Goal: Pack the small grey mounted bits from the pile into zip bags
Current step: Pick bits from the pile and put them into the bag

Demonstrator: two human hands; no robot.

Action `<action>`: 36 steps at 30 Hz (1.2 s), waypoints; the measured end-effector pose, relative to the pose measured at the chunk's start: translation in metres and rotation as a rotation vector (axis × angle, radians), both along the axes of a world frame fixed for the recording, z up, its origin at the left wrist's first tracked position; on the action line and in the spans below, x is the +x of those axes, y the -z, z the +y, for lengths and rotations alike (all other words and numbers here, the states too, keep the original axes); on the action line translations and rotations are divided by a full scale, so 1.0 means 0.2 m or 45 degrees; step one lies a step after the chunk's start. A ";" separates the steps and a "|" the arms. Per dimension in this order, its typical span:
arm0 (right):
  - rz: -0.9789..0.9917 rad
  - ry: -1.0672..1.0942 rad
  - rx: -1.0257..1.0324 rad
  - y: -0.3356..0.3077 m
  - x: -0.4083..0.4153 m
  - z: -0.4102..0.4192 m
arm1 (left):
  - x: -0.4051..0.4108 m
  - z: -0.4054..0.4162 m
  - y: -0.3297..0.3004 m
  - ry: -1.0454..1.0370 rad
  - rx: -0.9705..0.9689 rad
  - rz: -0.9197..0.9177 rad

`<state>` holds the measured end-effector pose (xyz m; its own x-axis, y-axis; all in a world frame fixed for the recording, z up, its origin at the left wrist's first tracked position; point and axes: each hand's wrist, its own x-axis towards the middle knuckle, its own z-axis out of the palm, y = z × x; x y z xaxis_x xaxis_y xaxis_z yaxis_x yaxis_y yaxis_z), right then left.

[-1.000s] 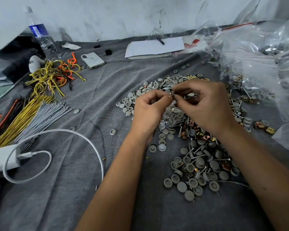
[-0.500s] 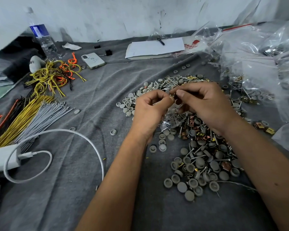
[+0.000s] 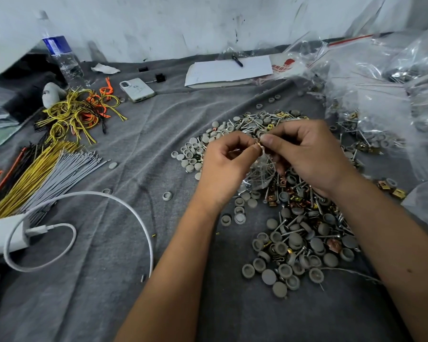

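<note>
I see left hand (image 3: 226, 160) and right hand (image 3: 307, 154) both pinching mouth of small zip bag (image 3: 260, 174) above pile (image 3: 297, 233); I'd keep mouth wide, bag upright; bits feed in cleanly.

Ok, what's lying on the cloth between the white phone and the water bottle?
In the head view, between the phone and the water bottle the grey cloth carries a crumpled white scrap, and nearer, orange ties.

The small zip bag (image 3: 258, 175) is mostly hidden behind the left hand (image 3: 226, 164) and right hand (image 3: 311, 154). What the fingertips pinch is too small to tell. The charger (image 3: 3, 234) is cut off at the blanket's left edge.
</note>
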<state>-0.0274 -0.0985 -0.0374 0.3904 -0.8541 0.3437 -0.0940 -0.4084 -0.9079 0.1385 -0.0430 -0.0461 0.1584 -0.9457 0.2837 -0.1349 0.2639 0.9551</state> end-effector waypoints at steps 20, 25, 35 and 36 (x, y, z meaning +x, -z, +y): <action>-0.037 -0.075 0.145 -0.02 0.02 0.03 | -0.03 0.01 0.01 -0.030 -0.075 0.026; -0.062 -0.148 0.235 -0.02 0.01 0.02 | -0.04 0.01 0.00 -0.057 -0.112 -0.003; -0.182 0.080 0.200 -0.01 0.05 0.04 | -0.08 0.00 0.03 -0.218 -0.254 -0.243; -0.182 0.073 0.200 -0.01 0.05 0.04 | -0.08 0.00 0.04 -0.230 -0.273 -0.294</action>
